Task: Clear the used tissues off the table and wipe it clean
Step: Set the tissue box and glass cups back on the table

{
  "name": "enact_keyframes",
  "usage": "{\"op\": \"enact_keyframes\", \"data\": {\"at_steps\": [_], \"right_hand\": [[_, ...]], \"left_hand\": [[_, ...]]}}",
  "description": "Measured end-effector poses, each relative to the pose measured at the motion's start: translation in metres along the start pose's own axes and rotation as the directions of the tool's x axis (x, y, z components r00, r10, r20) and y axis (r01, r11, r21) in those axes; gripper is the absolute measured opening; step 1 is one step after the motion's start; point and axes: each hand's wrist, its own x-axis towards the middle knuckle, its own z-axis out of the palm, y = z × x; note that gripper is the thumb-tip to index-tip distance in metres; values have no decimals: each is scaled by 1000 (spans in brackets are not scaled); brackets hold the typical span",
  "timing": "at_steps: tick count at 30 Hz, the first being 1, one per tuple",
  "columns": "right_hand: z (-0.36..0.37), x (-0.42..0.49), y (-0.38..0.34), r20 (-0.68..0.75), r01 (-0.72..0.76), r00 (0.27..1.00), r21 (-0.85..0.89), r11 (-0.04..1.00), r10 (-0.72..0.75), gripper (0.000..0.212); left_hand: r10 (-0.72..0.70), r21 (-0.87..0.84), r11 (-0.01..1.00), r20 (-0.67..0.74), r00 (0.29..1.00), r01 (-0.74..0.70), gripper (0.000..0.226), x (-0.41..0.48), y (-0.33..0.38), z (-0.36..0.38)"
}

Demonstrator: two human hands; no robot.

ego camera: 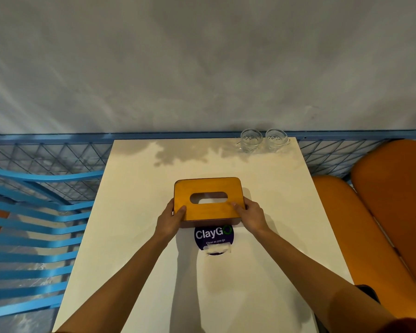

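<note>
Nearer than the left hand (171, 218) and right hand (250, 216) clasping the wooden tissue box (207, 212), a tissue (217, 248) overlapped the "ClayGo Clean as you go" sticker (214, 234).

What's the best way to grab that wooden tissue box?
Grip the wooden tissue box at its two short ends, coming from left and right, as the left hand and right hand do. It is wide and flat, likely too broad for one hand.

The table (142, 212) is cream-white, the tissue box (208, 183) honey-orange, the sticker (214, 236) dark purple with white lettering and a green O. The railing (46, 155) is blue diamond mesh; the seats (394, 200) are orange.
</note>
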Motion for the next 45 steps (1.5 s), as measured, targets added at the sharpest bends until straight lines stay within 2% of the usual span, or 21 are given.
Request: {"op": "enact_keyframes", "data": {"at_steps": [15,17,20,22,24,28,32,36,42,45], "right_hand": [[-3,-1,-6,-1,-42,999,-34,999,42,45],[-7,2,-9,-12,-58,998,-55,997,57,48],[-15,6,-15,-84,-94,992,-6,996,93,54],[-23,6,-20,-131,-82,988,32,996,86,43],[-30,4,-22,-158,-51,986,39,998,56,27],[-46,2,-23,-172,-29,985,40,999,35,7],[-61,2,-30,-164,-20,986,80,997,33,10],[-77,11,-33,-150,-35,986,209,977,67,14],[-102,48,-50,-97,-78,988,371,925,122,13],[-110,72,-54,-72,-103,987,404,909,144,21]], "left_hand": [[-12,-19,1000,-1,1000,12,64,6,-2,0],[21,4,1000,-48,999,-21,66,8,0,-1],[126,55,992,-211,969,-117,60,7,9,-5],[229,66,973,-254,940,-220,49,5,21,-4],[283,29,958,-236,930,-284,36,1,35,-1],[310,-20,948,-150,939,-317,12,0,59,11],[328,-133,933,-58,943,-333,13,-2,82,28],[293,-244,929,25,956,-279,15,13,104,43],[319,-61,947,58,946,-316,17,48,138,70],[331,10,943,61,942,-332,25,73,153,85]]}}
